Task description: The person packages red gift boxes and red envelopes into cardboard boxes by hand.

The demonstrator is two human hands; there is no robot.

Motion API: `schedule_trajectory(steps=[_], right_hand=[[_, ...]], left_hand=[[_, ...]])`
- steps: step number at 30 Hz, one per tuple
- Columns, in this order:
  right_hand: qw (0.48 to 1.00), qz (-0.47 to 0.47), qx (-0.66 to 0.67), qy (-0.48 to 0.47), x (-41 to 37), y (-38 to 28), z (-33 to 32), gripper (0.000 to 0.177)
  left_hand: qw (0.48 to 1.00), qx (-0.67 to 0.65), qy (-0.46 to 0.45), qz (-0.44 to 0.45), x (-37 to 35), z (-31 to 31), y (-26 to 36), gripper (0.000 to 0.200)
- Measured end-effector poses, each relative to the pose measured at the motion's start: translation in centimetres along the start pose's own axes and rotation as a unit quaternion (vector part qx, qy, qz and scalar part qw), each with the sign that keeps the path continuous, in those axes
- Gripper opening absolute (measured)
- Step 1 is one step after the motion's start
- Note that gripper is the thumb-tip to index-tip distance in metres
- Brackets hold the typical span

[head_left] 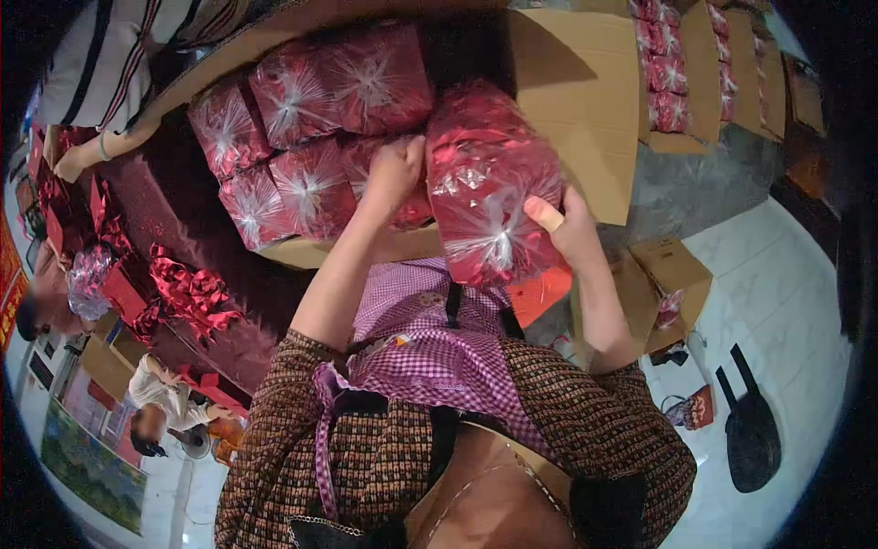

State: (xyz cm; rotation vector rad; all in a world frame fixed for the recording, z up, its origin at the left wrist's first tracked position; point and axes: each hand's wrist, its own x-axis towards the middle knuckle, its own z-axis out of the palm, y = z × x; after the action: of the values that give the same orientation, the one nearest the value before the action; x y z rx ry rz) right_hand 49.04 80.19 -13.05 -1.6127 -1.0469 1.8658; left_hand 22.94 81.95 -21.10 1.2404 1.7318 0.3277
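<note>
Left hand (pixel 395 169), right hand (pixel 567 224) clasping red bag (pixel 489 174), carton (pixel 572 91) holding tied bags (pixel 311 188)

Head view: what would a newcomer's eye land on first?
The clear bag of red bows at centre stands out, gripped by the left hand and the right hand. Behind it sits a cardboard box packed with similar bags. Loose red bows lie at left.
</note>
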Motion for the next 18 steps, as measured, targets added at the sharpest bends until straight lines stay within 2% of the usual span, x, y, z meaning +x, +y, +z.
schedule_trajectory(steps=[2, 3, 5, 6, 7, 8, 10, 11, 16, 18], right_hand=[[1.000, -0.003, -0.018, 0.007, 0.9, 1.1, 0.4, 0.085], [0.999, -0.005, -0.037, 0.015, 1.4, 1.8, 0.6, 0.086], [0.997, -0.027, -0.073, 0.016, 1.9, 2.6, 1.2, 0.084], [0.997, -0.026, -0.071, 0.024, 2.2, 2.4, 1.5, 0.083], [0.997, -0.025, -0.070, 0.032, 2.2, 2.3, 1.7, 0.082], [0.997, -0.037, -0.055, 0.038, 2.5, 3.0, 1.9, 0.079], [0.995, -0.049, -0.063, 0.053, 2.7, 3.7, 1.9, 0.077], [0.993, -0.059, -0.074, 0.066, 2.7, 4.0, 1.8, 0.075], [0.992, -0.031, -0.068, 0.099, 4.3, 5.8, 1.8, 0.071], [0.976, -0.066, -0.114, 0.171, 4.5, 6.9, 2.0, 0.075]], left_hand=[[0.993, -0.083, 0.061, 0.056, -0.2, -1.9, 2.6, 0.038], [0.991, -0.127, 0.028, 0.033, -0.6, -3.0, 4.9, 0.034], [0.980, -0.162, -0.034, 0.112, -1.4, -3.5, 7.2, 0.043], [0.974, -0.096, -0.050, 0.202, -1.4, -2.9, 7.1, 0.057], [0.968, -0.014, -0.061, 0.244, -1.6, -2.6, 7.4, 0.065], [0.968, 0.023, -0.071, 0.241, -1.8, -1.4, 6.6, 0.072], [0.930, 0.237, -0.054, 0.274, -2.0, 0.2, 6.3, 0.075], [0.927, 0.233, -0.015, 0.294, -1.7, 1.0, 6.1, 0.074], [0.928, 0.227, -0.011, 0.296, 0.9, 2.8, 5.4, 0.062], [0.931, 0.237, -0.036, 0.276, 1.7, 3.3, 5.6, 0.060]])
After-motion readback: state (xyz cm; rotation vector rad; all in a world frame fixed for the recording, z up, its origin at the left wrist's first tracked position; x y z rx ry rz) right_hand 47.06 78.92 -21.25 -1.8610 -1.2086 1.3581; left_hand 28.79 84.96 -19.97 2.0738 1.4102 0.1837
